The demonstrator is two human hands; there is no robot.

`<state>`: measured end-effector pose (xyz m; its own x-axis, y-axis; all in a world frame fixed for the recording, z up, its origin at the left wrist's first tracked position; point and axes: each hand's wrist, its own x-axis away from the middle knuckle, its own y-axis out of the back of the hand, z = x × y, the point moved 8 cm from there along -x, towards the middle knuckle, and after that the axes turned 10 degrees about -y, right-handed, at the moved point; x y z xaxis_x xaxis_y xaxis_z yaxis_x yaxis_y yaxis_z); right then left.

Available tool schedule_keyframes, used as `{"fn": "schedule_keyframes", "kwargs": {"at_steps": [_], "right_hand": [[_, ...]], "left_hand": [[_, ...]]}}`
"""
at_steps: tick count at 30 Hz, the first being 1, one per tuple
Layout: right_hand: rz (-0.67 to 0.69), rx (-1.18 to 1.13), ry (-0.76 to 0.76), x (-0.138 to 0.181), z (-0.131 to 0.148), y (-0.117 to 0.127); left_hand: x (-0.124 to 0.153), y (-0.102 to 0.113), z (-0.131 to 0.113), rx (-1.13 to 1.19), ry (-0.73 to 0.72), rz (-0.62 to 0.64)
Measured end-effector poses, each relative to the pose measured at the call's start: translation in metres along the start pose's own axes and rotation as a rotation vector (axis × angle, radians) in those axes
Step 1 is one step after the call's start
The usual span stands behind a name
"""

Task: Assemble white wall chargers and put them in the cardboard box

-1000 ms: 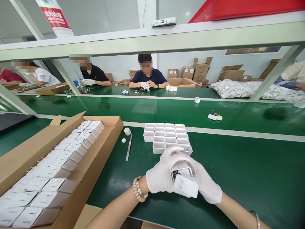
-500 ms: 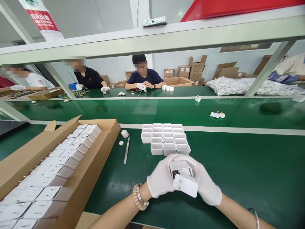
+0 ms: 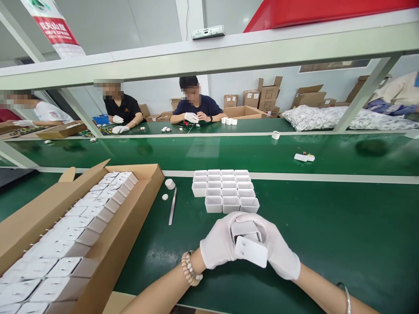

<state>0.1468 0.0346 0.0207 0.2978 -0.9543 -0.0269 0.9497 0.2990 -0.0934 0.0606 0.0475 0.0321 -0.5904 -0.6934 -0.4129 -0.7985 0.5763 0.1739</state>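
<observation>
Both of my hands wear white gloves and are closed around one small white plastic box (image 3: 245, 227), its open end facing me. My left hand (image 3: 217, 244) grips it from the left, and my right hand (image 3: 279, 247) wraps its right side. A flat white end cover (image 3: 251, 251) with small round marks sits tilted across the lower part of the opening. Most of the box's inside is hidden behind the cover. Just beyond my fingers stand rows of open white boxes (image 3: 231, 204). Tweezers (image 3: 172, 206) lie to the left, beside a small white cap (image 3: 170, 184) and a white disc (image 3: 165, 197).
A long cardboard carton (image 3: 144, 196) full of closed white boxes stands on the left. Behind the bench runs a green conveyor belt (image 3: 248, 152) carrying a white assembly (image 3: 304, 157). Across it, several co-workers sit. A metal shelf beam (image 3: 209, 56) spans overhead.
The cover has moved closer to the box opening, and the dark parts inside no longer show. Pieces on the belt have shifted right. A co-worker in black has lowered a gloved hand to the table.
</observation>
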Motion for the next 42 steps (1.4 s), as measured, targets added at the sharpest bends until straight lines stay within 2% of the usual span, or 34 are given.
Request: {"fn": "schedule_keyframes", "kwargs": {"at_steps": [10,17,25,29,32,35,39,42], "right_hand": [[0.026,0.042,-0.043,0.000,0.001,-0.003],[0.047,0.036,-0.065,0.000,-0.004,-0.006],[0.016,0.322,0.045,-0.002,-0.001,0.004],[0.059,0.438,0.125,0.000,0.014,0.012],[0.085,0.431,0.197,0.003,0.030,0.019],[0.037,0.389,0.206,0.005,0.037,0.028],[-0.035,0.493,0.222,0.008,0.036,0.028],[-0.086,0.549,0.177,0.007,0.029,0.029]], "left_hand": [[0.002,-0.002,0.003,-0.043,-0.102,0.049],[0.003,0.006,-0.013,-0.356,-0.239,-0.040],[0.010,0.017,-0.033,-0.608,-0.432,-0.171],[0.009,0.015,-0.049,-0.723,-0.546,-0.155],[0.008,0.010,-0.050,-0.851,-0.522,-0.111],[0.008,0.008,-0.050,-0.985,-0.509,-0.109],[0.006,0.005,-0.048,-1.014,-0.483,-0.070],[0.005,0.007,-0.045,-1.022,-0.434,-0.062]]}}
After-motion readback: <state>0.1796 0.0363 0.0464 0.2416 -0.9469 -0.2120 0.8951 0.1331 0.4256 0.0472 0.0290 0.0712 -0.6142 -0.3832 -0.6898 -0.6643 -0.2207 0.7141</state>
